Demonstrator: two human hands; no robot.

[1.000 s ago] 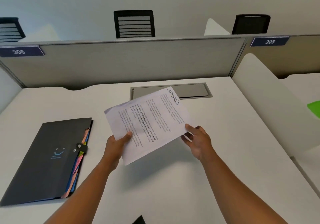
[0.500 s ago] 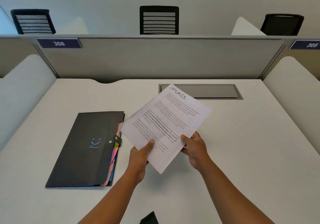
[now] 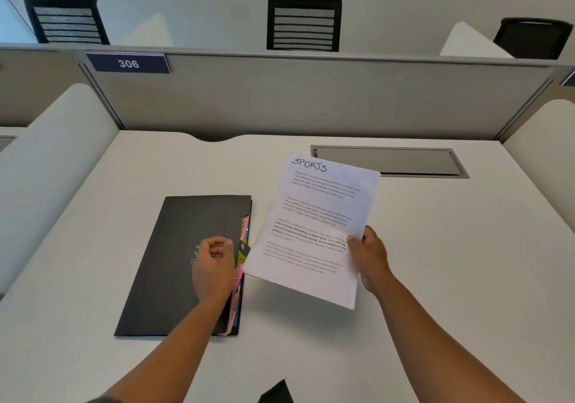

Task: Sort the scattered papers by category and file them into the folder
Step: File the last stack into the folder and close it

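A white printed sheet headed "SPORTS" [image 3: 320,216] hangs above the desk, tilted. My right hand [image 3: 370,259] pinches it at its right edge, thumb on top. A black expanding folder [image 3: 174,265] lies flat and closed on the desk to the left, with coloured divider tabs [image 3: 239,273] showing along its right edge. My left hand [image 3: 213,265] is over the folder's right side. Its curled fingers and thumb meet at the grey clasp tab [image 3: 245,248] on the flap's edge.
The white desk [image 3: 451,262] is enclosed by a grey partition [image 3: 311,101] at the back and white side screens [image 3: 46,169]. A grey cable hatch [image 3: 404,163] is set into the desk behind the sheet. A small dark corner [image 3: 277,391] shows at the near edge.
My left hand let go of the sheet and moved left onto the folder's clasp. The right hand now holds the sheet alone, and the sheet has turned more upright.
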